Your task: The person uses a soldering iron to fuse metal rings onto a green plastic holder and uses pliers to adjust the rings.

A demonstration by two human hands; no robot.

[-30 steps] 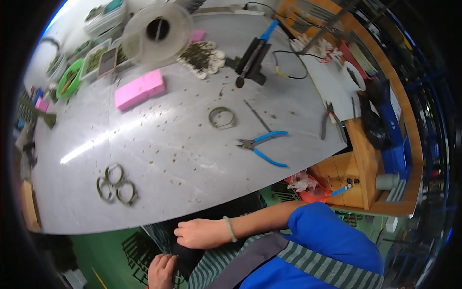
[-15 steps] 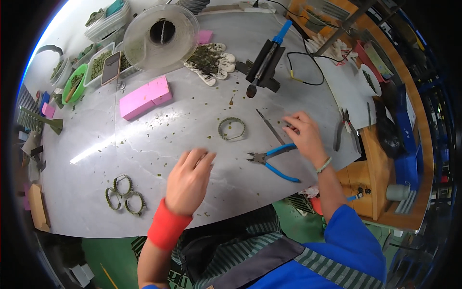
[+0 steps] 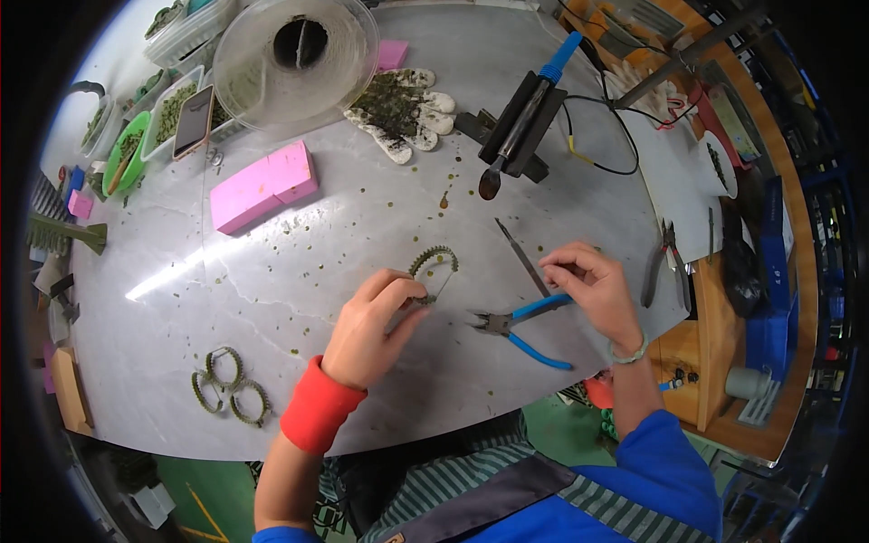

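Observation:
A green ring (image 3: pixel 437 256) with a row of bead-like studs and a thin straight strand across its gap is tilted up off the table. My left hand (image 3: pixel 376 319), with a red wristband, pinches its lower left edge. My right hand (image 3: pixel 590 279) is raised past the blue-handled cutting pliers (image 3: pixel 495 323), its thumb and fingertips drawn together; anything between them is too small to make out. A slim metal tool (image 3: pixel 520 256), perhaps tweezers, runs under the pliers' handle. Several similar green rings (image 3: pixel 224 366) lie together at the left.
A soldering iron (image 3: pixel 516 127) with a blue end rests in a black stand at the back. Beside it are a stained white glove (image 3: pixel 405 113), a large clear tub (image 3: pixel 262 68) and a pink block (image 3: pixel 262 185). Other pliers (image 3: pixel 668 244) lie at right; green crumbs dot the table.
My left hand has reached forward and right, taken hold of the ring and tipped it up. My right hand has shifted slightly, its fingers drawing closer together.

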